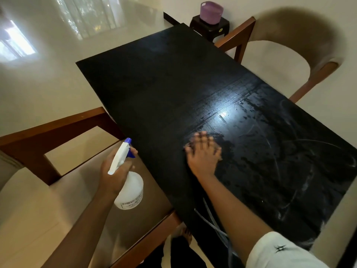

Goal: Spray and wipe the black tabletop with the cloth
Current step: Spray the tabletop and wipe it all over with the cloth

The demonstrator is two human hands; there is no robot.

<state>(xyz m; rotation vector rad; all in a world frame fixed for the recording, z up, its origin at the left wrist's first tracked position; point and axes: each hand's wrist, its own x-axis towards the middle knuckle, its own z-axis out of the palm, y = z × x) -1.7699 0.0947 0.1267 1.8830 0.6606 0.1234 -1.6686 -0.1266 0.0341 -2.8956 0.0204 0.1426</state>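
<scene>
The black tabletop (173,80) runs from the far middle to the near right, with wet streaks and droplets shining on its near half. My right hand (202,153) lies flat on it near the left edge, fingers spread and blurred by motion. It presses on a dark cloth (225,144) that barely stands out from the black surface. My left hand (116,175) holds a white spray bottle (131,190) with a blue nozzle. The bottle hangs off the table's left edge, above a chair seat, nozzle pointing toward the table.
A wooden chair with a beige seat (58,200) stands close against the table's left side. Another beige-backed chair (301,35) is at the far right. A purple basket (211,10) sits on a small dark stool behind the table. The floor is glossy and pale.
</scene>
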